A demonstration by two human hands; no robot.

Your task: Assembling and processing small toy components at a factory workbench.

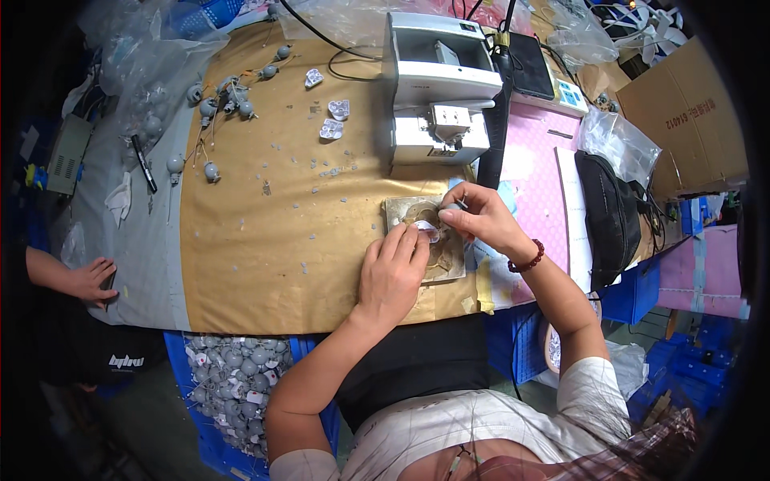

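White piece | touching left grip | just beside right grip

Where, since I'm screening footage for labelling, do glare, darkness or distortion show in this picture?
In the head view, glare whitens part of the pink sheet; fisheye distortion there bows the front edge of the gold table cover; the head view's corners fall to black; the left hand and right hand, near that view's middle, look reasonably sharp.
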